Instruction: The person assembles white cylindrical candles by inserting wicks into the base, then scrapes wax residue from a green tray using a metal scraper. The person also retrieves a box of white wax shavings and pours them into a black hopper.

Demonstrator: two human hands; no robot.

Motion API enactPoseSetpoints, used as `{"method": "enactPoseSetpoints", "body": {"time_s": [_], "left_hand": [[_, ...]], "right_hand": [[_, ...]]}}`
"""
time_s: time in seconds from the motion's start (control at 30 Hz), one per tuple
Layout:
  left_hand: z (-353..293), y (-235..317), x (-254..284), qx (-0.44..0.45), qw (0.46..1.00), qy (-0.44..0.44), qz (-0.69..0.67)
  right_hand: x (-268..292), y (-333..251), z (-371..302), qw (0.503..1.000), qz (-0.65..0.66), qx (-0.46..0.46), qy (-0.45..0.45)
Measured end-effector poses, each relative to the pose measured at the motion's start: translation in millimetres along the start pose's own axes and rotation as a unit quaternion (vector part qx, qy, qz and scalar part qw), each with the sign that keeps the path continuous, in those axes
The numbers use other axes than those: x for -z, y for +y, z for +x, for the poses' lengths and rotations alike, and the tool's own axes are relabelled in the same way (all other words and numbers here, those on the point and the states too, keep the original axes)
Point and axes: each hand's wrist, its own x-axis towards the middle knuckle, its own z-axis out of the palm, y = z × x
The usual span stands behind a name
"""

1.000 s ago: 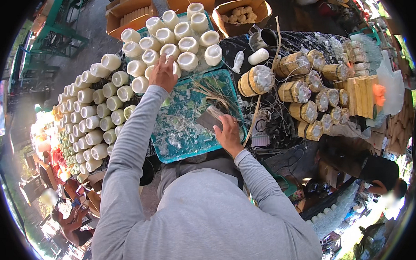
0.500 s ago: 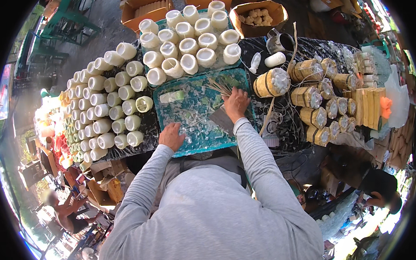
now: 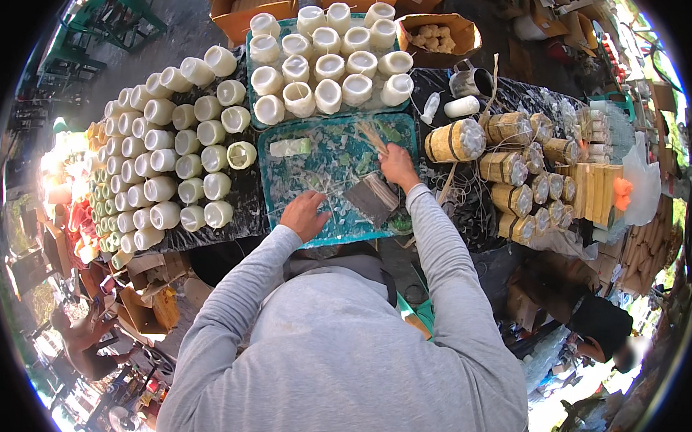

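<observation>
My right hand [image 3: 397, 168] is closed around the near end of a bundle of thin tan sticks [image 3: 372, 135], over the right side of a turquoise tray [image 3: 265, 179]. Below that hand, a dark flat plate [image 3: 373, 200] lies in the tray. My left hand [image 3: 305, 215] is low over the tray's near left part, fingers apart, with nothing visible in it. White wax scraps and green bits litter the tray bottom. A pale green-white block [image 3: 290, 147] rests near its far left corner.
Rows of whitish wax candles [image 3: 163, 160] stand at left, with more on a second tray [image 3: 399, 109] beyond. On the right are bamboo-coloured, banded cylinders [image 3: 455, 140], a metal jug [image 3: 470, 79] and loose string. Cardboard boxes [image 3: 440, 36] stand behind; other people are at lower left and right.
My right hand has closed on the stick bundle, which now stands more upright. My left hand has shifted inward and slightly up over the tray. The whole view has turned a little.
</observation>
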Motion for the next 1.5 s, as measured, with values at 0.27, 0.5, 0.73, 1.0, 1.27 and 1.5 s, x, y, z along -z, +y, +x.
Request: {"method": "enactPoseSetpoints", "body": {"time_s": [0.27, 0.5, 0.73, 1.0, 1.27, 1.5], "left_hand": [[68.0, 52.9, -15.1, 0.090, 0.956, 0.029, -0.276], [122.8, 84.6, -46.0, 0.017, 0.943, -0.069, -0.326], [87.3, 75.7, -22.8, -0.003, 0.991, -0.017, -0.130], [13.4, 25.1, -3.1, 0.119, 0.985, 0.052, -0.115], [13.0, 32.5, 4.3, 0.165, 0.919, 0.115, -0.339], [-26.1, 35.9, 6.7, 0.047, 0.988, 0.144, -0.022]], "right_hand": [[84.4, -17.5, -24.6, 0.857, 0.495, 0.019, -0.140], [74.4, -22.5, -18.2, 0.695, 0.702, -0.042, -0.153], [46.7, -3.1, -9.0, 0.589, 0.799, -0.093, -0.081], [20.6, -5.4, -14.6, 0.544, 0.818, -0.115, -0.147], [-10.1, -64.4, -74.3, 0.596, 0.755, -0.142, -0.232], [-68.6, -119.5, -98.2, 0.660, 0.717, -0.142, -0.172]]}}
